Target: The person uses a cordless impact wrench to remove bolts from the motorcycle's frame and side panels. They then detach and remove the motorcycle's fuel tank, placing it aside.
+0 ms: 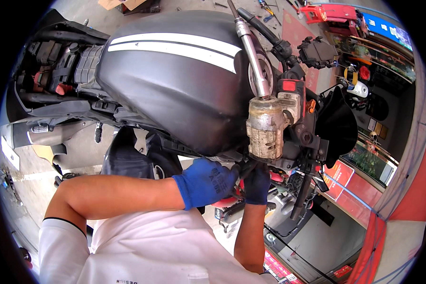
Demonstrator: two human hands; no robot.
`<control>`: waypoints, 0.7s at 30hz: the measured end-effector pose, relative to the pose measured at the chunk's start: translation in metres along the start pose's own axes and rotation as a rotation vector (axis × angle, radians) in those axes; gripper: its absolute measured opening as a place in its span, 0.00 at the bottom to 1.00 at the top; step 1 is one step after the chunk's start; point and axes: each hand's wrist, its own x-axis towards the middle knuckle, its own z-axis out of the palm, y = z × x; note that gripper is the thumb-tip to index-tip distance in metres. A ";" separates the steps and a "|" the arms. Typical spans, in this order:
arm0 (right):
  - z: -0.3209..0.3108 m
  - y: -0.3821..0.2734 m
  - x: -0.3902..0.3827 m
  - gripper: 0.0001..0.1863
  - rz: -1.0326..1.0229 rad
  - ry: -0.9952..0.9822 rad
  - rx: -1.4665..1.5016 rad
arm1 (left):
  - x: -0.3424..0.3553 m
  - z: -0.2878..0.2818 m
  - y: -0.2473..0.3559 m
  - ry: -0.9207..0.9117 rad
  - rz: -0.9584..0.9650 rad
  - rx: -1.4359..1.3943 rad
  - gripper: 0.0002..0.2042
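Observation:
My left hand (208, 182), in a blue glove, curls around something dark below the black fuel tank (170, 90), which carries two white stripes. My right hand (255, 187), also gloved, is close beside it with bent fingers, partly under a worn metal cylinder (265, 130) with a long chrome shaft (253, 57). What both hands grip is too hidden to name. Just right of the cylinder is a handlebar switch housing (291, 102) with a red button, and black bar parts lie around and below it.
The motorcycle's open seat frame (54, 66) extends left. Behind the handlebar is a black control box (317, 49). A red machine (336, 21), shop display cases (374, 158) and red fabric (378, 246) are on the right. A cardboard box (116, 4) and scattered tools (267, 14) lie beyond the tank.

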 end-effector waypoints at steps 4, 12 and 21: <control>0.016 -0.005 0.011 0.16 -0.202 0.145 -0.208 | -0.022 0.017 -0.013 0.046 -0.013 -0.023 0.15; 0.033 -0.036 0.005 0.16 -0.223 0.142 -0.457 | -0.026 0.019 -0.025 -0.072 -0.394 -0.469 0.18; 0.036 -0.054 0.000 0.21 0.063 0.188 -0.153 | 0.006 0.052 -0.009 0.115 -0.549 -1.393 0.17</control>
